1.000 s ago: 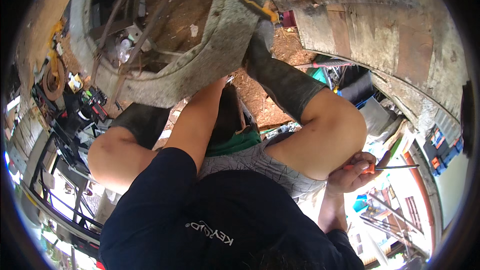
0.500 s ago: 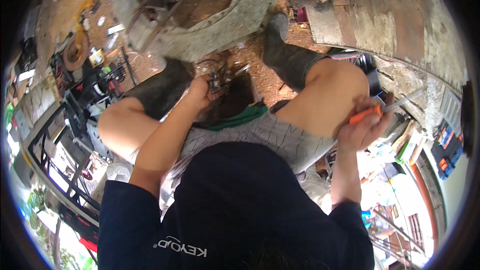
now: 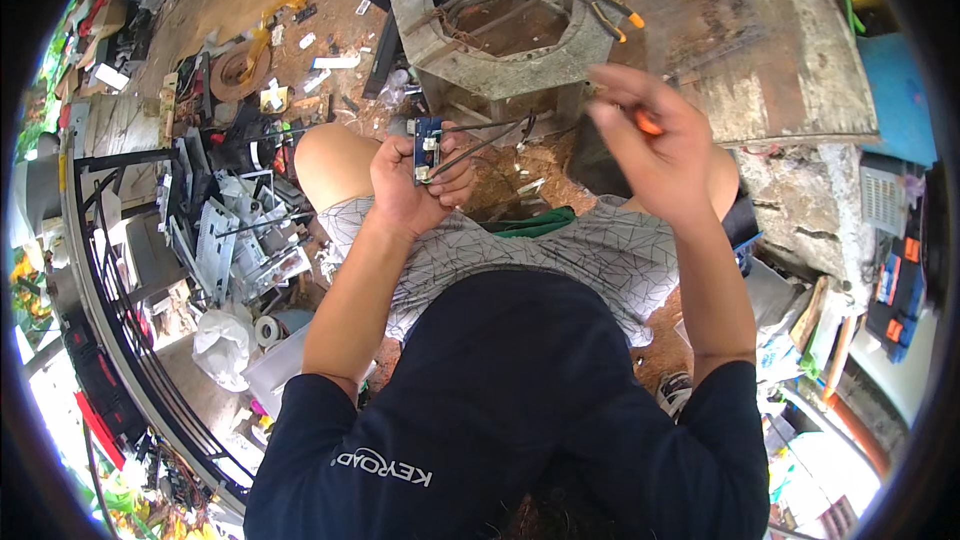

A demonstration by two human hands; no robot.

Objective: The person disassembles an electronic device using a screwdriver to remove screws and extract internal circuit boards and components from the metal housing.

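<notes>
Left hand (image 3: 405, 182) clamped on blue board (image 3: 428, 147); I read its long axis as fore-and-aft. Right hand (image 3: 665, 150) well apart, rightward of it, orange handle (image 3: 648, 122) in grasp.

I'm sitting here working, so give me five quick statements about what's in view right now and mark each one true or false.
1. The left hand holds a small blue circuit board. True.
2. The orange handle is in the left hand. False: it is in the right hand.
3. The pliers are at the right side of the grey eight-sided frame. True.
4. The white plastic bag is to the person's right. False: it is to the person's left.
5. The shirt is bright yellow. False: it is dark blue.
</notes>
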